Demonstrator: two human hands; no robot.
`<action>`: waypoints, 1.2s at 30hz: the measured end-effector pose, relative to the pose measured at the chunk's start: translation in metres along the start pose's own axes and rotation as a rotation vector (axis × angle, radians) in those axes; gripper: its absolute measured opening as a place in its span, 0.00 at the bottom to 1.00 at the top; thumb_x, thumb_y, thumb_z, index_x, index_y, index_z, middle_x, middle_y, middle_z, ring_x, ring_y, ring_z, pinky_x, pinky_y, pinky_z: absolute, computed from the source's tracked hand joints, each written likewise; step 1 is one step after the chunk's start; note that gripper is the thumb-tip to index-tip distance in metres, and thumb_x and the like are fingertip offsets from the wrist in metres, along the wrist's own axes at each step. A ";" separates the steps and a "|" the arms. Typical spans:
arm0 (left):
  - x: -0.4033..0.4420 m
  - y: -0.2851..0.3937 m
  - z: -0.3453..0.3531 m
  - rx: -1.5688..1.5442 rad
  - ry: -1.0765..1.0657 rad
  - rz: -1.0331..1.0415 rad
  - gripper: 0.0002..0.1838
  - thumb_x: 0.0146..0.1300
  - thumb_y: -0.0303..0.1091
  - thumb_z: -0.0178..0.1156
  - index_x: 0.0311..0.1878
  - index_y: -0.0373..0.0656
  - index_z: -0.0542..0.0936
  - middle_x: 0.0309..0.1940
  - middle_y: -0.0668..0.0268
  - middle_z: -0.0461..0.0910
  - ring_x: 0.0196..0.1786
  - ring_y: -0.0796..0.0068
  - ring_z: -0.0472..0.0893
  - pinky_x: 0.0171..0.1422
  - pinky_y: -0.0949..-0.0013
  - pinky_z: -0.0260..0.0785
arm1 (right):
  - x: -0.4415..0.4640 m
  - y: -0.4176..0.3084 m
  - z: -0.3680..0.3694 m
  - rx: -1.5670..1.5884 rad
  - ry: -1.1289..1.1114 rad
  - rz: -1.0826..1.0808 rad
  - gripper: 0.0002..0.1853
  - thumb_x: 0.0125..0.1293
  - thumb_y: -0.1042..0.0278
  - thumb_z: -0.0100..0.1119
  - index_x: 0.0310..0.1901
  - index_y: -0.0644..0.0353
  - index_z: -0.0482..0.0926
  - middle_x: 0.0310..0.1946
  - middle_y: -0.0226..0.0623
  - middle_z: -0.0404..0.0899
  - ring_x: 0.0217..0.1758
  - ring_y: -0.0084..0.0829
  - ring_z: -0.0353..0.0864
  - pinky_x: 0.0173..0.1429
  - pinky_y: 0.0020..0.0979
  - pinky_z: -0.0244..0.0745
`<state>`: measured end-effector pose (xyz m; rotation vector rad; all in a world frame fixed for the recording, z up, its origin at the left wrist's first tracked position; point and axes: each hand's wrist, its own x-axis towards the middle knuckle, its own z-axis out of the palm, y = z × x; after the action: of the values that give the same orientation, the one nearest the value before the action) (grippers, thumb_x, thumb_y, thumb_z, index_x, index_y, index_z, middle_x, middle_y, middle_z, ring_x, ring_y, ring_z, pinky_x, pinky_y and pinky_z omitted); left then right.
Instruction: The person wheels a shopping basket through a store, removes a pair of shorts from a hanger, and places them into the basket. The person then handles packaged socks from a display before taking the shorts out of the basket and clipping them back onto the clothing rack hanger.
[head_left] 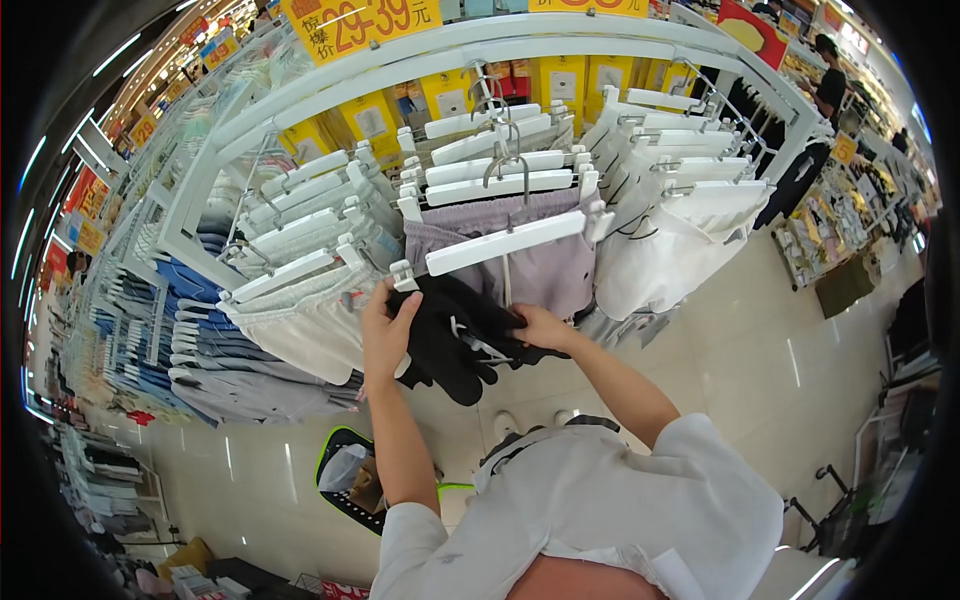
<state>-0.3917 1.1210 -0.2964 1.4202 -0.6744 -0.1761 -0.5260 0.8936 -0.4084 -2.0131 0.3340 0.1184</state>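
A black garment [445, 340], perhaps trousers or shorts, hangs bunched below the left end of a white clip hanger [505, 243]. My left hand [388, 330] is closed on its upper left edge, just under the hanger's left clip [403, 276]. Lower right, my right hand [545, 328] pinches the garment's other side, partly hiding its fingertips. The hanger slants up to the right, and its right clip [598, 222] stands apart from the black cloth. Directly behind hang lilac drawstring shorts [560, 270]. A cream garment [315, 320] is close to my left hand.
A white metal rack [200, 215] carries rows of clip hangers, with white shorts [675, 250] at right. Blue and grey clothes [215, 350] hang at left. A black basket with a green rim [322, 460] stands on the floor [250, 470]. A person [830, 80] is at far right.
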 end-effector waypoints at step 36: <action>-0.036 0.054 0.113 0.400 0.164 0.550 0.20 0.43 0.28 0.67 0.41 0.40 0.73 0.44 0.61 0.72 0.49 0.63 0.70 0.55 0.64 0.60 | -0.124 -0.128 -0.117 0.200 0.482 -0.022 0.19 0.45 0.82 0.49 0.44 0.65 0.69 0.32 0.35 0.76 0.24 0.20 0.72 0.25 0.21 0.68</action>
<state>-0.4947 1.0521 -0.2566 1.5467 -0.9718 0.5271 -0.6154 0.8656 -0.2165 -1.8276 0.6023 -0.4058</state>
